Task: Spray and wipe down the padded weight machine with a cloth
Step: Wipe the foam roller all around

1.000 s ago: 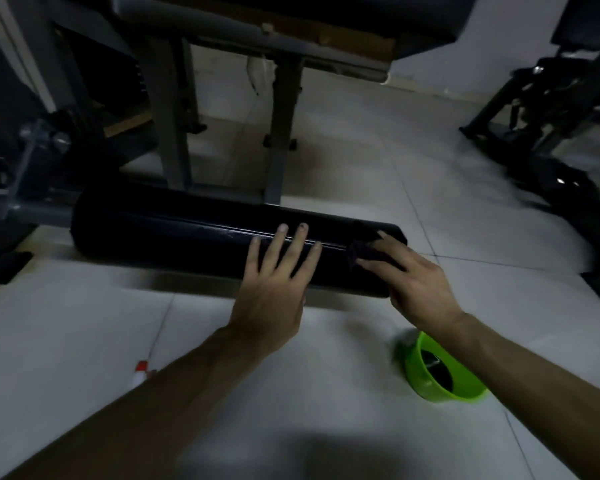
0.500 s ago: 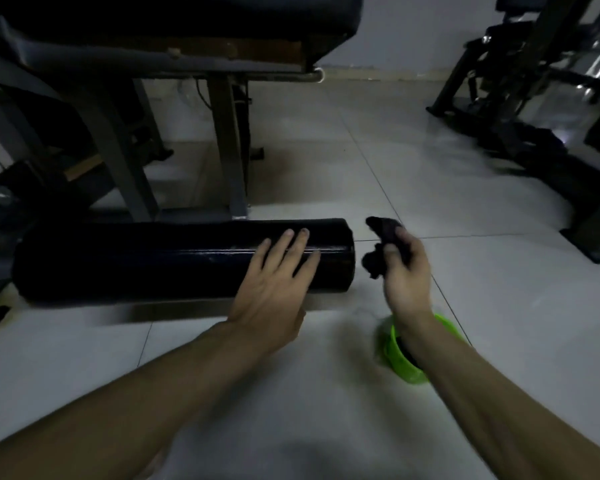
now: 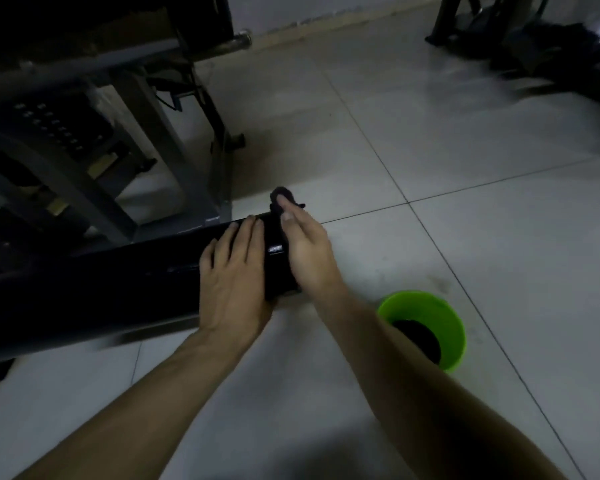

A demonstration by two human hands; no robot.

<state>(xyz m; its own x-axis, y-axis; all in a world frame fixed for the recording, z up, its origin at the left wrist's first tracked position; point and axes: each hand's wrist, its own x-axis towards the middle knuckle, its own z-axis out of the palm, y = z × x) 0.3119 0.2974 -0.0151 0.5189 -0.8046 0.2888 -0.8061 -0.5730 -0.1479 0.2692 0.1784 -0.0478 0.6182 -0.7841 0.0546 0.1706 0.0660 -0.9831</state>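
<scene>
A long black padded roller [image 3: 118, 282] of the weight machine lies low across the left of the view. My left hand [image 3: 232, 275] rests flat on the roller near its right end, fingers straight. At the roller's end face my right hand [image 3: 307, 251] presses a dark cloth [image 3: 282, 196] against the pad with straight fingers. Most of the cloth is hidden under that hand; only a bunched bit shows past the fingertips.
A green bucket [image 3: 449, 327] with something dark inside stands on the pale tiled floor by my right forearm. The machine's grey steel frame [image 3: 146, 109] and padded bench rise behind the roller. Other dark gym equipment [image 3: 534, 36] fills the far right corner.
My right hand, which held the cloth in the air beside the roller's end, has come back and now presses it on the end. My left hand stayed on the roller.
</scene>
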